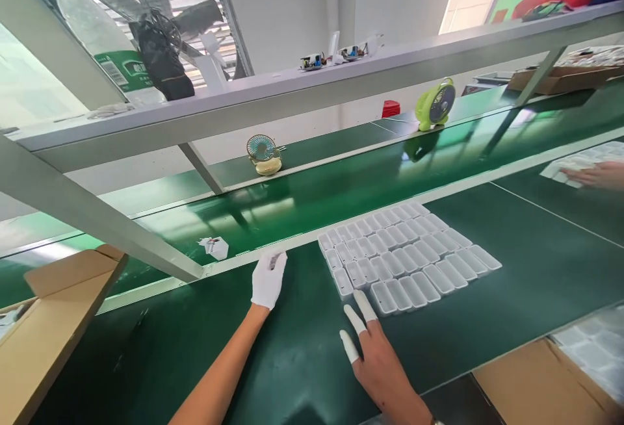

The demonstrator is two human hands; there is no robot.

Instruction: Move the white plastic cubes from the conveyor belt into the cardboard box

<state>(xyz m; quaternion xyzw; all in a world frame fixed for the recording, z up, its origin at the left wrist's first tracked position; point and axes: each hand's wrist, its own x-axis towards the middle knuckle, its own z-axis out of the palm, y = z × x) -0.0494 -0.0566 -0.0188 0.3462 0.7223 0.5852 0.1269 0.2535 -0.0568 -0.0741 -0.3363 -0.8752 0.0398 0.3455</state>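
Note:
My left hand, in a white glove, reaches to the pale rail at the far edge of the green worktop. Its fingers are pressed together around a small dark item at the tips that I cannot make out. My right hand is bare apart from white finger cots on two fingers. It lies stretched out and open on the worktop, fingertips just short of the near left corner of a clear plastic tray with several rows of empty pockets.
A small white part lies on the green belt beyond the rail. Two small fans stand further back. Cardboard boxes sit at the left and lower right. Another person's hand rests on a tray at right. A slanted frame strut crosses overhead.

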